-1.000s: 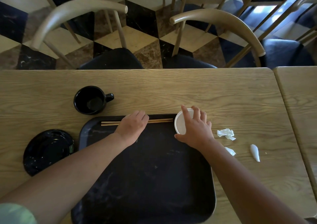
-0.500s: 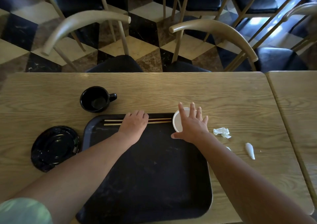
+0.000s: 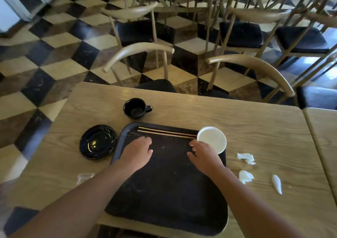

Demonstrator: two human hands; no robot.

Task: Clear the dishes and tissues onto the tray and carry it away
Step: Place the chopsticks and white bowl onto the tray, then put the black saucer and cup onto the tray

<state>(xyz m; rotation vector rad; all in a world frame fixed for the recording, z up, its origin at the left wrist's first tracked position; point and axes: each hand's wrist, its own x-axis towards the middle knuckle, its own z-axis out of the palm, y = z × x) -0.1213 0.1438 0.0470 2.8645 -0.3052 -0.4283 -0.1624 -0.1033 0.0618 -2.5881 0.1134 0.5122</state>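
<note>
1. so, your left hand (image 3: 137,153) hovers over the black rectangular plastic tray (image 3: 169,183), near its far left corner, fingers loosely bent and holding nothing.
2. your right hand (image 3: 204,154) is over the tray's far right part, fingers relaxed and slightly spread, gripping nothing; it overlaps the near edge of the white paper cup (image 3: 212,138), and you cannot tell whether it touches it.
3. the cup stands upright in the tray's far right corner, mouth up.
4. the pair of light wooden chopsticks (image 3: 166,132) lies along the tray's far edge, right ends just beside the cup.
5. the black ceramic mug (image 3: 135,108) stands on the pale wooden table (image 3: 255,128) just beyond the tray, handle to the right.
6. the round glossy black saucer (image 3: 97,142) sits on the table just left of the tray.
7. the far crumpled white tissue (image 3: 245,158), the near crumpled white tissue (image 3: 245,176) and a twisted white paper scrap (image 3: 276,184) lie on the table right of the tray, apart from it.
</note>
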